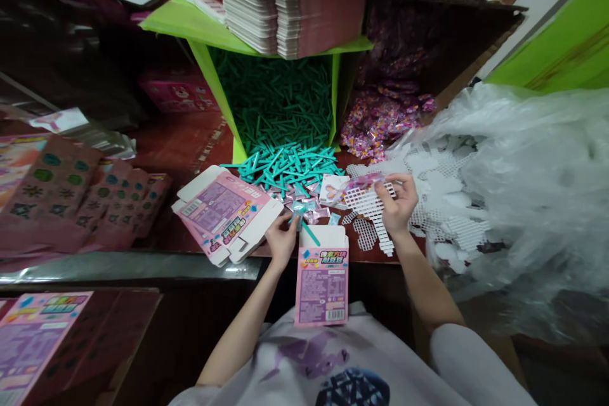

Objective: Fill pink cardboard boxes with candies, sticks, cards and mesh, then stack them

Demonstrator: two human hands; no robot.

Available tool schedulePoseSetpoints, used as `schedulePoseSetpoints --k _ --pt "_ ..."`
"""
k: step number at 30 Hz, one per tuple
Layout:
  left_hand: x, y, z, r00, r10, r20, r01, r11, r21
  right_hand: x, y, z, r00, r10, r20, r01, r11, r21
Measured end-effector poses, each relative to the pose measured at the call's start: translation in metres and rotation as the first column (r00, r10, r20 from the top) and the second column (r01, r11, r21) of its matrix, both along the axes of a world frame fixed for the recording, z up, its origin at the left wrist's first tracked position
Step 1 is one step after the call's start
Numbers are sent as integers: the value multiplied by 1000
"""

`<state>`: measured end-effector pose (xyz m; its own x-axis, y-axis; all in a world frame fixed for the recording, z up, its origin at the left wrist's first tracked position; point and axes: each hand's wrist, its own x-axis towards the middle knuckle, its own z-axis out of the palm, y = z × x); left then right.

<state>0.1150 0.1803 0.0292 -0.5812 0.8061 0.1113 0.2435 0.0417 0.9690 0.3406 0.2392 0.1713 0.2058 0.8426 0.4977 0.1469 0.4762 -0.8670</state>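
My left hand pinches a teal stick and a small wrapped packet at the open top of a pink carton that stands against my chest. My right hand holds a white mesh sheet together with a clear packet of pink pieces just above the table. A pile of teal sticks and small packets lies right behind both hands.
A green bin full of teal sticks stands at the back, flat carton blanks stacked on it. An open brown box of pink packets sits right of it. Clear plastic bags with white mesh sheets fill the right. Unfolded pink cartons lie left.
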Motion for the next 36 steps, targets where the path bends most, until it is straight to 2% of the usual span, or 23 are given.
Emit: schedulePoseSetpoints --k 2,5,8,9,10,11,12,14,15,18,21,25,28,31,33,36 --pt "0 0 -1 999 -44 -25 44 999 4 -5 -2 -3 999 23 -29 -23 999 -29" --pt "4 -5 5 945 -280 -167 284 959 -1 -11 -4 -7 994 79 -74 -85 994 -71" --pt "8 -12 17 760 -517 -394 508 851 -135 -16 -5 -13 985 119 -124 -134 984 -120" --pt "9 -14 22 703 -566 -431 545 818 -185 -18 -5 -15 982 130 -139 -150 978 -144" --pt "9 -16 27 677 -588 -442 560 802 -210 -19 -5 -18 978 144 -152 -169 971 -171" --pt "8 -18 32 689 -582 -431 558 806 -197 -21 -5 -21 974 159 -162 -190 962 -198" --pt "7 -19 36 732 -551 -400 542 827 -148 -24 -6 -24 970 176 -169 -212 952 -223" --pt "6 -19 45 827 -480 -293 500 866 -7 -31 -7 -32 956 232 -178 -273 925 -265" --pt "5 -17 49 849 -473 -235 495 868 42 -35 -8 -36 946 273 -177 -314 907 -281" --pt "5 -10 52 850 -520 -85 524 850 41 -47 -10 -46 914 366 -173 -403 863 -304" --pt "7 -5 42 857 -507 94 507 861 30 -53 -8 -55 934 301 -194 -345 902 -261" --pt "10 -10 21 892 -380 244 380 924 49 -45 -2 -68 962 216 -167 -253 933 -254" --pt "9 -19 15 921 -340 188 343 939 21 -35 -5 -81 981 149 -121 -177 949 -263" --pt "5 -26 16 936 -351 17 351 936 -20 -27 -14 -95 989 121 -80 -139 945 -295" --pt "1 -28 17 910 -401 -104 397 916 -56 -22 -22 -105 993 109 -56 -121 938 -323" --pt "-4 -26 17 834 -507 -217 493 862 -120 -18 -33 -116 997 71 -13 -71 936 -344"
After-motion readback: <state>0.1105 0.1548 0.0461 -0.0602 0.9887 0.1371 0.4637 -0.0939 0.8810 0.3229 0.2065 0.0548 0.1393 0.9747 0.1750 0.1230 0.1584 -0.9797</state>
